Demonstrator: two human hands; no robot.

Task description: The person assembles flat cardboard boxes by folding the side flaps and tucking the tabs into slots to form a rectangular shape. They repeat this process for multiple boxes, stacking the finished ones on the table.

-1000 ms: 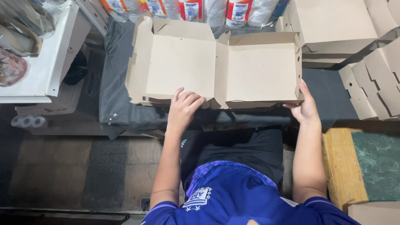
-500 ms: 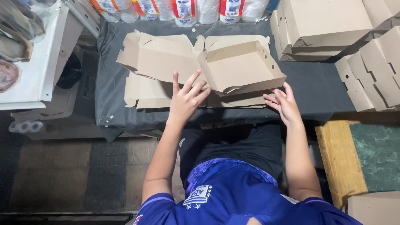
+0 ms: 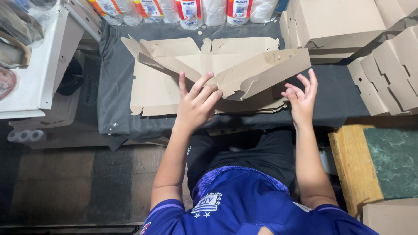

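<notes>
Left hand (image 3: 197,102) lies flat, fingers spread, on the half-folded cardboard box (image 3: 244,69). Right hand (image 3: 301,99) is open beside its right flap, holding nothing.

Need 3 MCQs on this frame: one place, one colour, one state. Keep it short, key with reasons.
1. Where are the finished folded boxes stacked?
A. top right
B. bottom left
C. on the person's lap

2. What colour is the cloth over the table?
A. white
B. dark grey
C. yellow

3. What state is the cardboard box under the hands in?
A. sealed shut
B. torn in pieces
C. half folded, flaps raised

Key: 1 A, the stacks sit at the upper right corner. 2 B, dark grey shows around the cardboard. 3 C, the left hand presses it while the right hand is open beside a raised flap.
</notes>
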